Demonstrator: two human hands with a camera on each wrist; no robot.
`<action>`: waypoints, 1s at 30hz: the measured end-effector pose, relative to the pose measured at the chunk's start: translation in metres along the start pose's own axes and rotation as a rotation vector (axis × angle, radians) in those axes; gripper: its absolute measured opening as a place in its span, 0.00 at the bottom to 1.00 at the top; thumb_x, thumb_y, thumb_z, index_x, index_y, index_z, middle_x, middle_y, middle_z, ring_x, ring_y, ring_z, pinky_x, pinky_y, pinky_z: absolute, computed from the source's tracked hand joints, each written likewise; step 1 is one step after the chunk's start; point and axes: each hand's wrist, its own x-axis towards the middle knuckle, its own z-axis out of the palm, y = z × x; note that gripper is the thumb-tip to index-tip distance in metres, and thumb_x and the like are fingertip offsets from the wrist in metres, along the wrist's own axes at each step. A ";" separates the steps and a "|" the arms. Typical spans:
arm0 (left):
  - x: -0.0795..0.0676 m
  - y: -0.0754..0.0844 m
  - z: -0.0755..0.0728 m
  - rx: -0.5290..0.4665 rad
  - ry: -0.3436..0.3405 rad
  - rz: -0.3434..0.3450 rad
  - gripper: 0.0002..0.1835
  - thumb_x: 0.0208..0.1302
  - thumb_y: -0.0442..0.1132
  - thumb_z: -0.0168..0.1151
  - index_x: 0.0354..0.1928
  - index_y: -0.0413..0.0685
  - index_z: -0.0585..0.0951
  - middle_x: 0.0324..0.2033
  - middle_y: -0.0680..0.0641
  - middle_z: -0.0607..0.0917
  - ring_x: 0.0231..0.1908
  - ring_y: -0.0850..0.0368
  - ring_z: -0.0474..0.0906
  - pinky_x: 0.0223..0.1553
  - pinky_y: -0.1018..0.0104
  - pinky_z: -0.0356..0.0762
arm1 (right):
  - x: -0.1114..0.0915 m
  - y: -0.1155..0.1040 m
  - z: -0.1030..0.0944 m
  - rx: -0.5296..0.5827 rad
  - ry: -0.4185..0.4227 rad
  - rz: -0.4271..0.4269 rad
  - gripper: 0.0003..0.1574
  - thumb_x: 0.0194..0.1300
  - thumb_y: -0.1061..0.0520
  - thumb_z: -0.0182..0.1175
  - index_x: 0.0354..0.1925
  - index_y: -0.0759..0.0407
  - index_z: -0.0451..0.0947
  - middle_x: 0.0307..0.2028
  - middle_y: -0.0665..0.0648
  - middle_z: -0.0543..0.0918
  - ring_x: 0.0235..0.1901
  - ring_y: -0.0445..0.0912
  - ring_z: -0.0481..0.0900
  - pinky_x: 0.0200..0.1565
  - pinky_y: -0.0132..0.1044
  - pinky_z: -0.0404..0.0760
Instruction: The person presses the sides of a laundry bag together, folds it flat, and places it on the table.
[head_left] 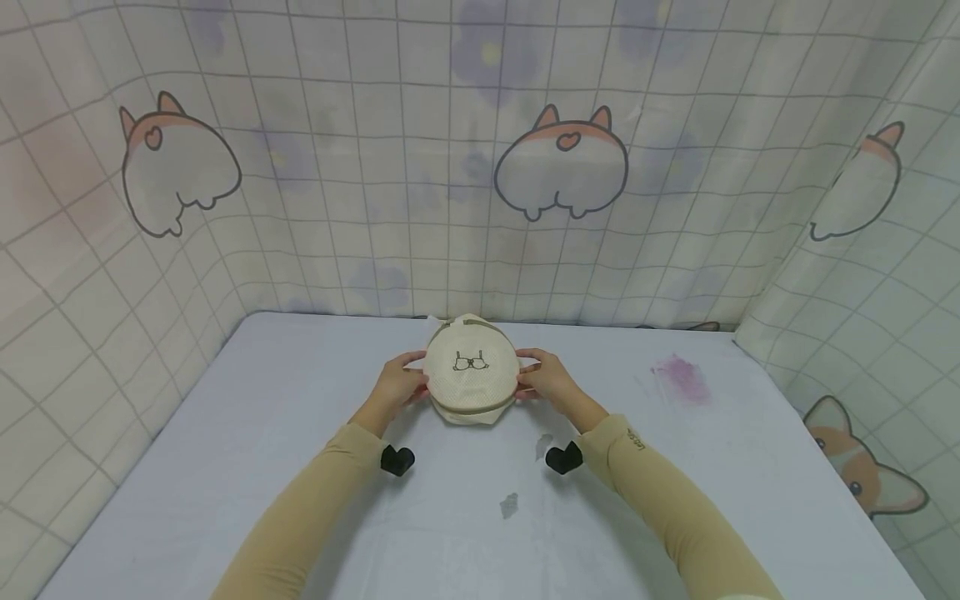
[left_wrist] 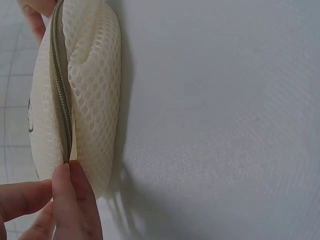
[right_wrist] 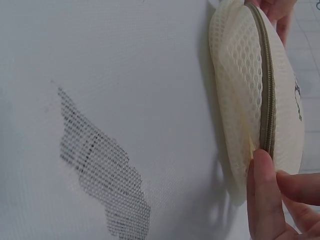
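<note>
We see a cream mesh pouch (head_left: 471, 387) at the far edge of the white table (head_left: 285, 400), roughly midway between its 2 far corners. The left hand (head_left: 396, 385) pinches the pouch's left rim, its thumb and fingertips nearly closed on it; the right hand (head_left: 551, 379) pinches the right rim likewise. In the left wrist view we find fingertips right at the zipper (left_wrist: 61, 90), by the seam. We judge that the 2 opposite grips keep the round pouch level and its shape spread, with the printed glasses (head_left: 471, 362) facing up. Whether the underside bears fully on the table, we cannot tell. Nearer the front edge, we notice a grey patch (head_left: 509, 505).
</note>
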 end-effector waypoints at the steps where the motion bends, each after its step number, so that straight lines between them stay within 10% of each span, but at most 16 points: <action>1: 0.000 0.000 0.000 0.000 -0.002 0.000 0.30 0.70 0.23 0.53 0.74 0.42 0.69 0.55 0.33 0.78 0.32 0.60 0.77 0.35 0.73 0.82 | 0.000 -0.001 0.000 -0.003 -0.001 0.001 0.34 0.72 0.74 0.54 0.74 0.66 0.64 0.45 0.63 0.77 0.29 0.44 0.81 0.35 0.34 0.87; 30: 0.002 -0.002 0.001 0.001 0.008 -0.002 0.31 0.68 0.21 0.53 0.73 0.37 0.69 0.51 0.34 0.80 0.29 0.61 0.77 0.31 0.75 0.81 | 0.003 0.001 0.000 -0.054 -0.026 -0.014 0.32 0.72 0.75 0.53 0.72 0.70 0.65 0.39 0.60 0.76 0.26 0.42 0.79 0.37 0.35 0.88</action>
